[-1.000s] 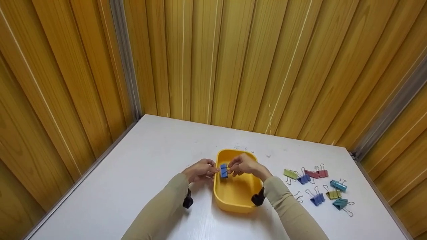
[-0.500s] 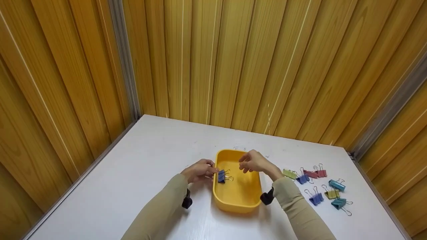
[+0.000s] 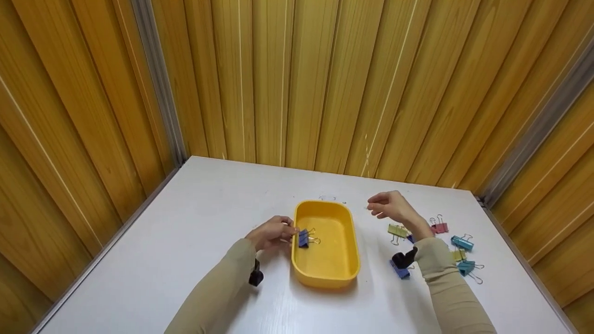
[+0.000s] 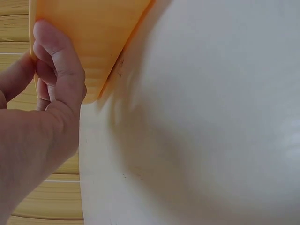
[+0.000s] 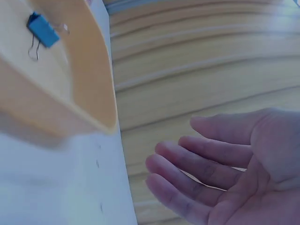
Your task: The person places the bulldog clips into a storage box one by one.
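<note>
A yellow plastic bin [image 3: 325,281] stands on the white table. My left hand [image 3: 273,231] pinches its left rim; in the left wrist view the thumb and fingers [image 4: 68,70] lie on either side of the wall. Inside the bin, near that rim, lies a blue binder clip [image 3: 303,238] with its wire handles pointing right. To the right of the bin my right hand [image 3: 393,206] hovers over the table, holding nothing, its fingers loosely bent in the right wrist view. A yellow-green binder clip [image 3: 397,230] lies just below it.
More binder clips lie at the right: a red one [image 3: 441,227], a light blue one [image 3: 462,242], a teal one [image 3: 467,267] and a blue one [image 3: 400,269]. My right forearm partly covers the group. Wood-patterned panels [image 3: 297,83] rise behind the table.
My right hand has let go of the blue binder clip, which now lies in the bin, and has moved right, away from the bin. My left hand stays at the rim.
</note>
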The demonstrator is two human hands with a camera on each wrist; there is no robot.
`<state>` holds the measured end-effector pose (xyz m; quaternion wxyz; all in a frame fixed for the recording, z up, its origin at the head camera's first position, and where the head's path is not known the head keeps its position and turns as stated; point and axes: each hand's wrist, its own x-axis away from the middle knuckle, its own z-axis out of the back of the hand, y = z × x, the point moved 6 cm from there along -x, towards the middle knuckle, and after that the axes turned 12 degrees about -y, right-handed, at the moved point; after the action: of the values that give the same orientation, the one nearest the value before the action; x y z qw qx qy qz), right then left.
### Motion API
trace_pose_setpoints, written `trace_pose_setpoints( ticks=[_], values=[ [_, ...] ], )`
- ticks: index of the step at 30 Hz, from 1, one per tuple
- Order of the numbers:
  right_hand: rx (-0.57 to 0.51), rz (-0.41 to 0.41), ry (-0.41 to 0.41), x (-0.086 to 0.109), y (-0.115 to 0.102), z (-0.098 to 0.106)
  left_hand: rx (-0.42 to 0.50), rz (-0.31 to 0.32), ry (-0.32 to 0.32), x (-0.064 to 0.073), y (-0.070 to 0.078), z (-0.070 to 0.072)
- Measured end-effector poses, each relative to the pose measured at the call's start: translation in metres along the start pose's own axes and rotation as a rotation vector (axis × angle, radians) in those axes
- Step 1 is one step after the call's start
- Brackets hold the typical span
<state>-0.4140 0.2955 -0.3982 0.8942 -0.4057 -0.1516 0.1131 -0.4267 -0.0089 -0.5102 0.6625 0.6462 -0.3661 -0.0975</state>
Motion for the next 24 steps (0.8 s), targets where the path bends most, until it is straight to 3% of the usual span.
trace_pose_setpoints(
  ticks=[7, 13, 19, 24],
  values=[
    [0.166, -0.097, 0.091, 0.007, 0.039, 0.018, -0.007, 0.019, 0.022, 0.002, 0.003, 0.001],
    [0.272, -0.21, 0.09, 0.008, 0.07, 0.015, 0.0, 0.012, 0.016, 0.001, 0.002, 0.002],
    [0.356, -0.267, 0.062, 0.005, 0.083, 0.005, 0.013, 0.018, 0.002, -0.003, -0.001, 0.002],
    [0.381, -0.237, 0.057, 0.003, 0.085, -0.001, 0.002, 0.007, 0.0, -0.002, 0.0, 0.002]
  ],
)
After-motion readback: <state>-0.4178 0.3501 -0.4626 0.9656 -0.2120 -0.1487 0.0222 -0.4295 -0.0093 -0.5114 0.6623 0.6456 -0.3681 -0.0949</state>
